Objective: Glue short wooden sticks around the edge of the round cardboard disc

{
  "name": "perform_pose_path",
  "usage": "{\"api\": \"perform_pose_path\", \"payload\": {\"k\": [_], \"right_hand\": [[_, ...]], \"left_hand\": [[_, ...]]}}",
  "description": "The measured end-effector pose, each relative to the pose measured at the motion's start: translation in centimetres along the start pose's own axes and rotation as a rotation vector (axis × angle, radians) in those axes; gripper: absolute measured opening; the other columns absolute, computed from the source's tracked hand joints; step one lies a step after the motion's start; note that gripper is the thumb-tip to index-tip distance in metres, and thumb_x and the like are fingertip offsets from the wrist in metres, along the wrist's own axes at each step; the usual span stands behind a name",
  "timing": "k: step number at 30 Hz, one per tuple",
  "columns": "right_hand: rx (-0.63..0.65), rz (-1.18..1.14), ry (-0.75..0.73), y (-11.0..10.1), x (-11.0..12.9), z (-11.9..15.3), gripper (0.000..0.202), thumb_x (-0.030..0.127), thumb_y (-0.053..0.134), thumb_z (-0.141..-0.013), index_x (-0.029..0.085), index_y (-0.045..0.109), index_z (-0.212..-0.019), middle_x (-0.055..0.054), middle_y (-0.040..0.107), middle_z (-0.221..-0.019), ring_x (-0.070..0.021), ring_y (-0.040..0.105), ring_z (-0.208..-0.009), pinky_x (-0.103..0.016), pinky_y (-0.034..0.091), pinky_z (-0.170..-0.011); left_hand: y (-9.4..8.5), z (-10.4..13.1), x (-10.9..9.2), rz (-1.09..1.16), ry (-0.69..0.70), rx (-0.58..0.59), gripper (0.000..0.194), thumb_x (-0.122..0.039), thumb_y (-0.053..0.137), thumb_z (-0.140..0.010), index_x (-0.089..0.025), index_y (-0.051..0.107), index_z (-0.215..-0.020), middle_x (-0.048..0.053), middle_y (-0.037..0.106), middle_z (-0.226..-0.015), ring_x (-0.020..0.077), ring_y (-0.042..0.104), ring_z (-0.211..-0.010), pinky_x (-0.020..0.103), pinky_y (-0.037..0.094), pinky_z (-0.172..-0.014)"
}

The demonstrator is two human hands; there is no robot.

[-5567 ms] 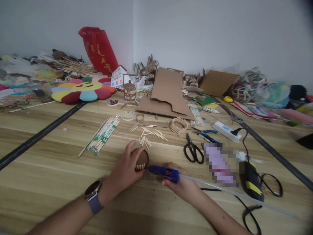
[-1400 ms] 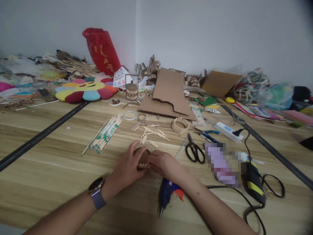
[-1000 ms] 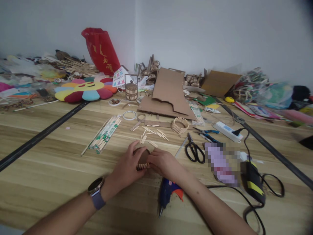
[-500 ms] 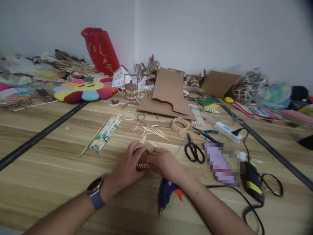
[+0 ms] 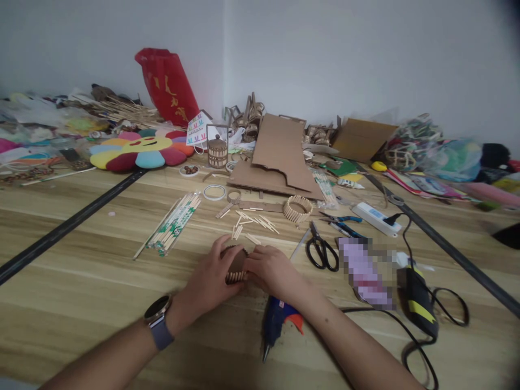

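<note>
Between my hands is a small round cardboard piece (image 5: 237,264) with short wooden sticks set side by side around its edge. My left hand (image 5: 213,268) is curled around its left side. At its right side, my right hand (image 5: 270,269) has its fingers bunched against the rim; whether a stick is pinched there is hidden. Just beyond lie loose short sticks (image 5: 260,220). A blue glue gun (image 5: 274,325) rests under my right forearm, nozzle toward me. Farther back stands a ring of short sticks (image 5: 298,209).
Black scissors (image 5: 322,253), blue-handled pliers (image 5: 345,219) and a white power strip (image 5: 377,218) lie to the right, with a black cable running forward. Bagged sticks (image 5: 176,223) lie at left. Cardboard sheets (image 5: 280,146) and a small lidded stick bucket (image 5: 218,151) stand at the back.
Almost nothing differs. Both hands keep their places on the round piece, and the view has shifted very slightly.
</note>
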State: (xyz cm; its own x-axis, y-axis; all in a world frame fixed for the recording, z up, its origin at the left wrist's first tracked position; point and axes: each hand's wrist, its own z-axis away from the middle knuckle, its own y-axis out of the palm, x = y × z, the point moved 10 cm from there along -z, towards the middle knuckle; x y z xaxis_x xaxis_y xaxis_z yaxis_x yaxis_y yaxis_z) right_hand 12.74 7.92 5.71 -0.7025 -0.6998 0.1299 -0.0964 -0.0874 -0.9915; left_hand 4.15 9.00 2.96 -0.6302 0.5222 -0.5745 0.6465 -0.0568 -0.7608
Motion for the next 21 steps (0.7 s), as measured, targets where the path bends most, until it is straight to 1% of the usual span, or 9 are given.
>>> {"api": "perform_pose_path", "payload": {"k": [2, 6, 9, 13, 16, 18, 20, 21], "right_hand": [[0.005, 0.002, 0.0, 0.1, -0.1, 0.0, 0.009, 0.025, 0.067, -0.096, 0.019, 0.072, -0.091, -0.005, 0.073, -0.089, -0.0207, 0.059, -0.087, -0.031, 0.037, -0.074], [0.017, 0.001, 0.003, 0.2, 0.0, -0.1, 0.011, 0.024, 0.065, -0.098, 0.018, 0.073, -0.094, -0.007, 0.074, -0.092, -0.0221, 0.061, -0.091, -0.032, 0.039, -0.077], [0.046, -0.017, 0.025, 0.0, 0.2, -0.1, 0.011, 0.022, 0.065, -0.098, 0.017, 0.074, -0.102, -0.009, 0.075, -0.098, -0.0228, 0.064, -0.095, -0.032, 0.04, -0.081], [0.108, -0.058, 0.084, -0.9, 0.1, 0.2, 0.023, 0.023, 0.069, -0.095, 0.017, 0.07, -0.117, -0.01, 0.075, -0.104, -0.0238, 0.066, -0.099, -0.032, 0.042, -0.083], [0.107, -0.082, 0.114, -2.1, -0.4, 0.7, 0.03, 0.024, 0.07, -0.095, 0.018, 0.067, -0.124, -0.009, 0.074, -0.108, -0.0247, 0.067, -0.102, -0.032, 0.043, -0.083], [0.075, -0.102, 0.12, -3.2, -0.7, 1.3, 0.023, 0.025, 0.067, -0.096, 0.018, 0.069, -0.119, -0.009, 0.074, -0.107, -0.0243, 0.067, -0.101, -0.032, 0.043, -0.082], [0.054, -0.114, 0.138, -4.2, -1.2, 2.2, 0.013, 0.026, 0.064, -0.098, 0.018, 0.072, -0.105, -0.008, 0.074, -0.101, -0.0231, 0.067, -0.096, -0.031, 0.043, -0.079], [0.055, -0.116, 0.15, -4.5, -1.5, 2.9, 0.011, 0.025, 0.064, -0.098, 0.018, 0.072, -0.098, -0.007, 0.074, -0.096, -0.0223, 0.067, -0.092, -0.03, 0.042, -0.076]], "left_hand": [[0.1, 0.0, 0.1, -0.002, -0.002, -0.002, 0.073, -0.015, 0.08, -0.07, -0.026, 0.05, -0.136, 0.015, 0.037, -0.153, 0.038, 0.047, -0.139, 0.057, 0.05, -0.109], [0.0, 0.0, 0.2, -0.019, 0.002, -0.014, 0.076, -0.013, 0.08, -0.071, -0.026, 0.048, -0.138, 0.016, 0.037, -0.152, 0.0381, 0.045, -0.141, 0.059, 0.047, -0.111], [0.1, -0.1, 0.2, -0.013, 0.012, -0.007, 0.075, -0.013, 0.08, -0.072, -0.028, 0.048, -0.138, 0.015, 0.036, -0.153, 0.0374, 0.046, -0.141, 0.059, 0.046, -0.112], [0.2, -0.2, 0.2, 0.03, 0.031, 0.041, 0.071, -0.014, 0.079, -0.075, -0.028, 0.05, -0.138, 0.015, 0.038, -0.155, 0.0365, 0.044, -0.143, 0.058, 0.044, -0.114], [0.1, -0.3, 0.4, 0.054, 0.037, 0.079, 0.073, -0.012, 0.079, -0.076, -0.028, 0.049, -0.141, 0.015, 0.032, -0.16, 0.0365, 0.036, -0.149, 0.059, 0.038, -0.119], [0.1, -0.3, 0.7, 0.058, 0.023, 0.108, 0.079, -0.013, 0.083, -0.073, -0.029, 0.048, -0.143, 0.015, 0.023, -0.165, 0.0386, 0.029, -0.152, 0.062, 0.035, -0.12], [0.1, -0.3, 1.2, 0.056, -0.009, 0.111, 0.09, -0.017, 0.09, -0.066, -0.03, 0.047, -0.145, 0.015, 0.017, -0.167, 0.0418, 0.025, -0.153, 0.065, 0.033, -0.119], [0.0, -0.3, 1.3, 0.054, -0.025, 0.1, 0.096, -0.021, 0.093, -0.063, -0.031, 0.046, -0.146, 0.015, 0.017, -0.167, 0.0432, 0.024, -0.153, 0.066, 0.032, -0.119]]}}
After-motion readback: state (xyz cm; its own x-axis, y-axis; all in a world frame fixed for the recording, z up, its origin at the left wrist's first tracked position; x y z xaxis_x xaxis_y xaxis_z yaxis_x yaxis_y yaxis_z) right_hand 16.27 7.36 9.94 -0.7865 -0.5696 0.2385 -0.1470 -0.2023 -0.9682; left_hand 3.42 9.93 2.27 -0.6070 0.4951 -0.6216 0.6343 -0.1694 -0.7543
